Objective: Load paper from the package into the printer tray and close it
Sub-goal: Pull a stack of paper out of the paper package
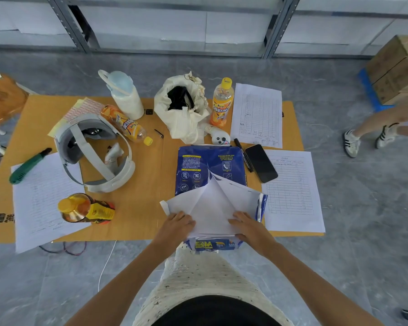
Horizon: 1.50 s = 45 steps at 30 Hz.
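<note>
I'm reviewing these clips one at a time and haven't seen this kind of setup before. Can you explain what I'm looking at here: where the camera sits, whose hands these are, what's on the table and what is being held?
There is no machine here. One wide-angle camera on a person's head looks down at their bare arms.

The left hand and right hand rest on the near end of a blue paper package, whose white wrapper flaps are folded open. Whether either hand grips a flap, I cannot tell.

Around it on the brown table lie a black phone, a black marker, printed forms, a grey headset, three orange drink bottles, for example, a white water bottle, a cream bag and a green utility knife.

No printer is in view.
</note>
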Tool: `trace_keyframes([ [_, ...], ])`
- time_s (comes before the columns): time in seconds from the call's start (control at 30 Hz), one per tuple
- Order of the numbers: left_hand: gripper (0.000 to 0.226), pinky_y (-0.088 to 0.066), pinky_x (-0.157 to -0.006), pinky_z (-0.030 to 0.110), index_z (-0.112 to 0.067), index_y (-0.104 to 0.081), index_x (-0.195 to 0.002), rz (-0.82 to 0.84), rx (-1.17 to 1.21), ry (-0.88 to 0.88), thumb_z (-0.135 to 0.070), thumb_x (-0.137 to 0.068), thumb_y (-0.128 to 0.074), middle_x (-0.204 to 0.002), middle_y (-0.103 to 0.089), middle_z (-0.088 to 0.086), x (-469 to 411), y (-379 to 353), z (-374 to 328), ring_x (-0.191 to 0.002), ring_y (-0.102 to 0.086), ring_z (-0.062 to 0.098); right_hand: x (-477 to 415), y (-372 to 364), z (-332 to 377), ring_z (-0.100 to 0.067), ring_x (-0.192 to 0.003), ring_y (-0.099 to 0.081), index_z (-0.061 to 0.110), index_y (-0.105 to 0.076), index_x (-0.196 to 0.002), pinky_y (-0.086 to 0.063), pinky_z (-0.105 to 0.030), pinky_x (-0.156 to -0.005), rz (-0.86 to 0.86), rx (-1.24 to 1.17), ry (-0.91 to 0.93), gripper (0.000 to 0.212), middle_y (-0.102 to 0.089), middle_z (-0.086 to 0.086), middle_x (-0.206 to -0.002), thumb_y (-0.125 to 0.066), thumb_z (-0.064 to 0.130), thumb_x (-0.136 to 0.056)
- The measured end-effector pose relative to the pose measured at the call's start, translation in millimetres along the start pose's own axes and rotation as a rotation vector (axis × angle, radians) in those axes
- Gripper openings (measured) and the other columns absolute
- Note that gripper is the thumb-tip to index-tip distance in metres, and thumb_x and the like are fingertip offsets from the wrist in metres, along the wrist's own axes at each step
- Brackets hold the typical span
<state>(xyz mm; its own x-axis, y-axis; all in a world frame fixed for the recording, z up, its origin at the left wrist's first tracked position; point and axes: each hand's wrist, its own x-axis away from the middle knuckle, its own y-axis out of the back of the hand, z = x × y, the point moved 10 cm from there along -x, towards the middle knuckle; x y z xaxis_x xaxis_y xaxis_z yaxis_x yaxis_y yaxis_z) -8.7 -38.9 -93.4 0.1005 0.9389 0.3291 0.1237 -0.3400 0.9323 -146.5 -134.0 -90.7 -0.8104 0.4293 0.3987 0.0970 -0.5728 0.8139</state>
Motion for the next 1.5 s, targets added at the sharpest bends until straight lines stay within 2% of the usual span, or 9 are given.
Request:
trace_keyframes([
  [0.13, 0.04, -0.034, -0.079, 0.022, -0.031, -0.069, -0.08, 0.019, -0.025, -0.011, -0.026, -0.045, -0.086, -0.083, -0.069, -0.016, 1.0, 4.6, 0.6, -0.079, -0.055, 0.01, 0.4, 4.4, -1.9, -0.022, -0.122, -0.051, 0.013, -0.056, -0.124, -0.047, -0.033, -0.097, 0.016, -0.006, 0.022, 0.035, -0.049, -0.006, -0.135, -0.056, 0.017, -0.089],
  [0.43, 0.027, -0.052, -0.068, 0.024, -0.025, -0.07, -0.069, -0.09, 0.0, 0.067, -0.011, -0.049, -0.082, -0.057, -0.064, -0.008, -5.5, 44.5, 6.6, -0.067, -0.063, 0.01, 8.7, 16.4, -8.3, -0.014, -0.115, -0.055, 0.019, -0.056, -0.122, -0.046, -0.025, -0.094, 0.006, -0.141, -0.018, 0.042, -0.058, 0.003, -0.126, -0.062, 0.036, -0.084],
  [0.53, 0.01, -0.038, -0.069, 0.02, -0.021, -0.064, -0.073, -0.155, 0.152, 0.082, -0.013, -0.077, -0.062, -0.059, -0.064, -0.006, -3.2, 62.0, 6.4, -0.062, -0.059, 0.012, 13.9, 19.4, -18.9, -0.006, -0.1, -0.058, 0.021, -0.059, -0.118, -0.045, -0.017, -0.085, -0.009, -0.275, -0.12, 0.041, -0.063, 0.005, -0.119, -0.067, 0.036, -0.08],
  [0.7, 0.027, -0.025, -0.048, 0.024, -0.013, -0.054, -0.078, -0.269, 0.386, 0.155, -0.024, -0.088, -0.032, -0.062, -0.059, 0.009, 9.1, 95.1, 20.4, -0.055, -0.051, 0.024, 21.7, 52.8, -42.9, -0.006, -0.083, -0.065, 0.021, -0.064, -0.099, -0.048, -0.007, -0.068, -0.223, -0.675, -0.312, 0.025, -0.071, 0.004, -0.092, -0.073, 0.017, -0.077],
  [0.93, 0.032, -0.03, -0.045, 0.021, -0.011, -0.061, -0.081, -0.638, 0.37, 0.166, -0.03, -0.088, -0.036, -0.06, -0.055, -0.001, 21.7, 244.6, 40.6, -0.051, -0.051, 0.019, 15.1, 113.2, -25.2, -0.005, -0.084, -0.068, 0.029, -0.069, -0.087, -0.053, -0.011, -0.065, -0.236, -1.023, -0.304, 0.023, -0.072, 0.014, -0.086, -0.068, 0.007, -0.08],
  [1.07, 0.029, -0.046, -0.053, 0.038, -0.013, -0.063, -0.092, -0.823, 0.352, 0.221, -0.028, -0.089, -0.039, -0.066, -0.064, 0.003, 24.4, 330.0, 63.4, -0.059, -0.058, 0.022, 5.3, 155.2, 0.5, 0.002, -0.085, -0.067, 0.026, -0.067, -0.094, -0.052, -0.009, -0.069, -0.307, -1.08, -0.214, 0.02, -0.07, 0.016, -0.093, -0.065, 0.009, -0.084],
  [1.3, 0.018, -0.038, -0.059, 0.031, -0.016, -0.057, -0.078, -0.853, 0.362, 0.224, -0.024, -0.088, -0.044, -0.066, -0.056, 0.009, 16.9, 435.7, 90.7, -0.064, -0.053, 0.027, -9.1, 243.9, 35.7, 0.001, -0.063, -0.067, 0.016, -0.063, -0.101, -0.049, -0.01, -0.049, -0.513, -1.116, -0.1, 0.014, -0.067, 0.008, -0.082, -0.062, 0.017, -0.087],
  [1.43, 0.017, -0.044, -0.069, 0.005, -0.02, -0.068, -0.098, -0.895, 0.754, 0.168, -0.025, -0.086, -0.058, -0.091, -0.068, -0.013, 22.8, 470.0, 115.8, -0.08, -0.06, -0.008, -6.9, 276.5, 43.1, -0.023, -0.09, -0.07, 0.016, -0.066, -0.106, -0.057, -0.036, -0.076, -0.543, -1.125, -0.09, 0.024, -0.072, -0.004, -0.101, -0.064, 0.026, -0.085],
  [1.5, 0.02, -0.049, -0.065, 0.009, -0.025, -0.063, -0.107, -0.864, 1.13, 0.133, -0.029, -0.088, -0.059, -0.086, -0.068, -0.017, 22.8, 463.3, 125.6, -0.078, -0.063, -0.007, -2.8, 286.1, 46.6, -0.025, -0.089, -0.07, 0.015, -0.067, -0.105, -0.056, -0.037, -0.077, -0.545, -1.147, -0.067, 0.023, -0.073, -0.003, -0.097, -0.064, 0.026, -0.085],
])
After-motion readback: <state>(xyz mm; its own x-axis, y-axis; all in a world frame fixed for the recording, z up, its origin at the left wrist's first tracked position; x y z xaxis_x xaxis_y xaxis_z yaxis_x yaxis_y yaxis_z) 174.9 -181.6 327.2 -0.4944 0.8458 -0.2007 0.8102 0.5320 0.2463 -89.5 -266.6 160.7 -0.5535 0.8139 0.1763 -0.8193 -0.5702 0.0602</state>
